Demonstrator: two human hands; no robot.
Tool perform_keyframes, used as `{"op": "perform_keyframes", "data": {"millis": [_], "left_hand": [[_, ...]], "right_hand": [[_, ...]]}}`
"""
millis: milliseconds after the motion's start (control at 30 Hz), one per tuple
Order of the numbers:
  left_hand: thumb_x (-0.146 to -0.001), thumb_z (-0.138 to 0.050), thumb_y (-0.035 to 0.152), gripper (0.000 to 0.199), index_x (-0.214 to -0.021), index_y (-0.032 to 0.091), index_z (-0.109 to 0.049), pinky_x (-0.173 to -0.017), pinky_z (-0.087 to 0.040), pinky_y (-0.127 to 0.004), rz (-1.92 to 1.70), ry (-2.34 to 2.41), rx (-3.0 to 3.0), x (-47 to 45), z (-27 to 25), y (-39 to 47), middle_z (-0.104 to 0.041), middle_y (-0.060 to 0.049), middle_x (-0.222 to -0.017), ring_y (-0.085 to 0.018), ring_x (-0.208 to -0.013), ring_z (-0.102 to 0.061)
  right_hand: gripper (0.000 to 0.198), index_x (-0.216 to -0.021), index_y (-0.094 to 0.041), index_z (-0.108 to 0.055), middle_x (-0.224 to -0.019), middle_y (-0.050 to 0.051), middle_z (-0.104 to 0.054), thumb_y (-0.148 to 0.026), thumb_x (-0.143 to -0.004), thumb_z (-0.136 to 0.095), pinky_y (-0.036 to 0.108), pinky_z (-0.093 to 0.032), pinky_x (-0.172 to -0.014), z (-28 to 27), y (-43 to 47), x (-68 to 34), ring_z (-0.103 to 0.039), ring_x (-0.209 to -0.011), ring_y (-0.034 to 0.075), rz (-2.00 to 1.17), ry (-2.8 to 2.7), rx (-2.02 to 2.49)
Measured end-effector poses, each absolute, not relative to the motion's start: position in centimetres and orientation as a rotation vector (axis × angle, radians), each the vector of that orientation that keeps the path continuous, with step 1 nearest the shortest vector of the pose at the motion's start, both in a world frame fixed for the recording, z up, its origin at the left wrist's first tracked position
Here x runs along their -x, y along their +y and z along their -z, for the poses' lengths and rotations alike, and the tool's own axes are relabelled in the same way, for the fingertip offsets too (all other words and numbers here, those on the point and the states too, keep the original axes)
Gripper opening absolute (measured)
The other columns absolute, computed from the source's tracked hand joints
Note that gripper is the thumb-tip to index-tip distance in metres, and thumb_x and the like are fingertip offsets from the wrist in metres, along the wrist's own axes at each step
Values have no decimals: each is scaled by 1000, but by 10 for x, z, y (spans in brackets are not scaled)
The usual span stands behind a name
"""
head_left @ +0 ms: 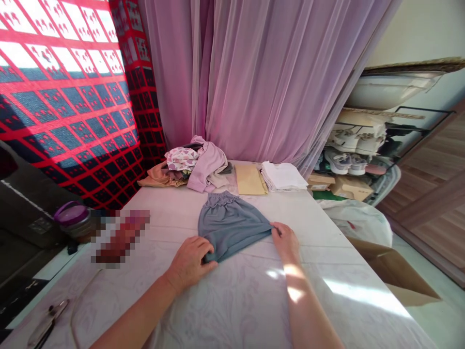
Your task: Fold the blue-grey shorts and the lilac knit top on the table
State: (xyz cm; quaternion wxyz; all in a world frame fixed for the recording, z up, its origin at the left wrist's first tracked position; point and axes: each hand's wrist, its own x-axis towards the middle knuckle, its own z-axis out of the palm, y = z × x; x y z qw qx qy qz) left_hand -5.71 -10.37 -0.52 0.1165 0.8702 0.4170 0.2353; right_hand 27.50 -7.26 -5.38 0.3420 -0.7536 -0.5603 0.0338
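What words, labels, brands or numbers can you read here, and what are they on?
None can be read.
Small cardboard box: faint marks, too small to read.
Plastic bag: red mark, too blurred.
Grey-blue garment: no lettering shows.

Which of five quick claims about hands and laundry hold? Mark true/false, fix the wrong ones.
1. The left hand and right hand both touch the grey garment. True.
2. The waistband is at the garment's far end, toward the curtain. True.
3. The right hand is on the waistband. False: it pinches the hem's right corner.
4. The yellow cloth lies between the clothes pile and the white stack. True.
5. The clothes pile is nearer the person than the garment. False: it is farther, by the curtain.
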Motion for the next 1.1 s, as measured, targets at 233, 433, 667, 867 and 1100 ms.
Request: {"op": "perform_keyframes", "data": {"millis": [233, 433, 667, 867, 1100], "left_hand": [[-82, -57, 19, 8, -75, 23, -59, -79, -46, -35, -738, 1299, -2532, 60, 11, -112, -68, -2, -85, -20, -84, -60], [-84, -52, 21, 11, -75, 23, -56, -82, -48, -36, -824, 1278, -2489, 56, 14, -116, -70, -3, -88, -20, -87, -63], [-82, -57, 23, 1, -81, 23, -58, -92, -48, -41, -811, 1311, -2502, 58, 22, -123, -69, -6, -103, -23, -102, -62], [-77, -52, 16, 15, -85, 23, -62, -94, -48, -43, -931, 1396, -2458, 63, 21, -128, -67, -8, -111, -24, -107, -59], [-67, -51, 7, 36, -92, 25, -69, -93, -49, -42, -829, 1381, -2470, 74, 27, -126, -67, -6, -110, -24, -105, -60]], "right_hand": [[33, -96, -20, -73, -104, 7, -71, -16, -83, -43, 31, -47, -86, 47, -70, -273, -64, -95, 21, -65, -1501, 2091], [34, -102, -23, -72, -95, 6, -72, -19, -85, -43, 29, -48, -72, 37, -65, -278, -66, -85, 20, -192, -1451, 2179], [38, -102, -22, -73, -108, 7, -70, -14, -83, -41, 31, -48, -87, 45, -73, -279, -64, -97, 21, -112, -1528, 2068], [42, -114, -18, -69, -112, 11, -69, -18, -86, -38, 36, -45, -93, 44, -73, -281, -62, -104, 23, -114, -1458, 2078], [33, -98, -21, -70, -119, 12, -65, -42, -91, -46, 45, -42, -90, 39, -77, -270, -55, -111, 31, -31, -1478, 2243]]}}
